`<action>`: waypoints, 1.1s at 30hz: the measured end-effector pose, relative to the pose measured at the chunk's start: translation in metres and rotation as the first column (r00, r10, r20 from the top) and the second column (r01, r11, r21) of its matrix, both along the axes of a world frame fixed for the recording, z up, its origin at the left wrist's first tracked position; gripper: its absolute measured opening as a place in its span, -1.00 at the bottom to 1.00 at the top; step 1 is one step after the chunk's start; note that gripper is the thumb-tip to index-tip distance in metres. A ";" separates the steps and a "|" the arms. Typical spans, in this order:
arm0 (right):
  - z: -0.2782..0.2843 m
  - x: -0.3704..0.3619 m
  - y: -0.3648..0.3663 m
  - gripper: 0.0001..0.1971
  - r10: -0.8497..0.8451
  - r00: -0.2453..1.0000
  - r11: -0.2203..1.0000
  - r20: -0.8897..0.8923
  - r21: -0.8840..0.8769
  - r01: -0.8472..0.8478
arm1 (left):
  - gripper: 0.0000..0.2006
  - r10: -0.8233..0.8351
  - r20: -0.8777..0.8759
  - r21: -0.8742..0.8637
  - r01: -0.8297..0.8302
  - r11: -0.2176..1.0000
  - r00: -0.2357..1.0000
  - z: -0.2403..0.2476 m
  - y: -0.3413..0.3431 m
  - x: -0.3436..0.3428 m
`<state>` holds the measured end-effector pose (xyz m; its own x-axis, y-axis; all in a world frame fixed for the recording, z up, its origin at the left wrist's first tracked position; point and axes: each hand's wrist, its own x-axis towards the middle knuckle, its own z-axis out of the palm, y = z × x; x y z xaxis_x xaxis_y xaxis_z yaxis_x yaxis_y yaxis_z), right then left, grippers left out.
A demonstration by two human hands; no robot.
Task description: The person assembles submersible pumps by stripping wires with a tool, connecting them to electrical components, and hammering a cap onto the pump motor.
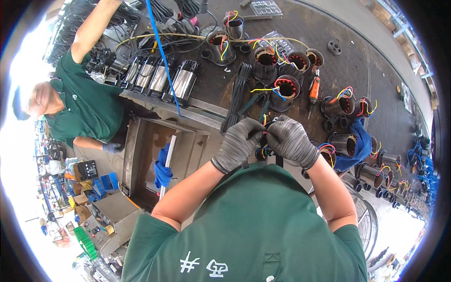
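Observation:
Both my hands wear grey knit gloves and meet at the near edge of the bench. My left hand (238, 144) is closed, its thumb and fingers pinching thin coloured wires (265, 119). My right hand (292, 141) pinches at the same wires from the other side. The exact join between the fingertips is too small to make out. Just beyond stands a metal motor housing (285, 88) with a red-spotted rim and yellow, red and blue leads. Dark-handled pliers (251, 102) lie beside it, next to a bundled black cable (238, 94).
An orange power screwdriver (314, 89) lies right of the housings. More housings with leads (340, 104) line the right side, near a blue cloth (359, 148). Finished-looking steel cylinders (182, 81) stand at left. A blue hose (162, 51) hangs down. A co-worker (87, 101) stands at left.

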<state>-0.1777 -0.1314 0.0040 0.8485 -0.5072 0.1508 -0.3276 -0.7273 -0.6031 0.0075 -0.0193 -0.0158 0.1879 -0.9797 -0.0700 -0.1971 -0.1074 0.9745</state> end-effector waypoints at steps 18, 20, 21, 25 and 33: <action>0.004 -0.003 -0.004 -0.84 0.074 0.996 0.997 0.047 -0.015 -0.074 | -0.82 -0.173 0.316 -0.068 0.204 0.977 0.933 -0.014 -0.007 0.012; 0.005 -0.004 -0.005 -0.84 0.089 0.995 0.996 0.038 -0.015 -0.088 | -0.82 -0.204 0.288 -0.065 0.232 0.971 0.936 -0.016 -0.009 0.016; 0.005 -0.004 -0.005 -0.84 0.094 0.995 0.996 0.036 -0.017 -0.093 | -0.83 -0.239 0.261 -0.062 0.263 0.963 0.935 -0.019 -0.009 0.017; 0.004 0.000 -0.002 -0.82 0.059 0.995 0.997 0.081 0.053 -0.063 | -0.82 -0.215 0.074 -0.005 0.216 0.976 0.974 -0.030 -0.009 0.014; 0.012 -0.004 0.000 -0.81 -0.026 0.996 0.991 0.089 0.132 0.014 | -0.78 -0.116 0.073 0.029 0.114 0.993 0.991 -0.041 -0.028 0.014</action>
